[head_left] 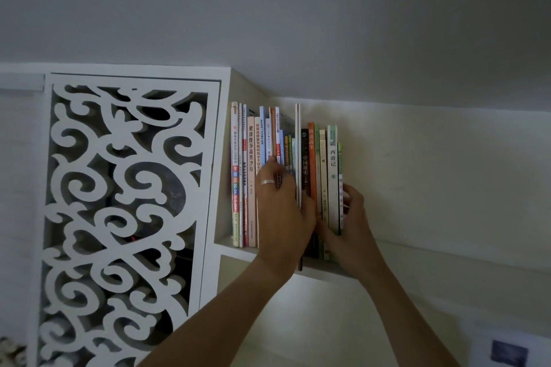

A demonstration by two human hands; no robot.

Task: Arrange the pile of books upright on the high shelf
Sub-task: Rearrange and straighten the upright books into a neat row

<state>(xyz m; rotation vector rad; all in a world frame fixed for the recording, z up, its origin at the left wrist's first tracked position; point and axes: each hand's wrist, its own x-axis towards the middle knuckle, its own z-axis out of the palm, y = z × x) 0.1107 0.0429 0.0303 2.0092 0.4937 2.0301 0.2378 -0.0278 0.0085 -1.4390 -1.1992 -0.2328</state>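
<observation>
Books [310, 176] upright on high shelf [328, 270] against white side panel. My left hand [283, 211] fingers pressed flat on spines; my right hand [353, 217] fingers curled round row's right-end books.

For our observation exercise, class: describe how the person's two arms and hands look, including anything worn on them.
Both forearms are bare, with no sleeves, watch or bracelet in view. The left hand wears one plain, silver-coloured ring on a finger. The right hand shows no ring or glove. No markings can be made out in the dim light.
</observation>
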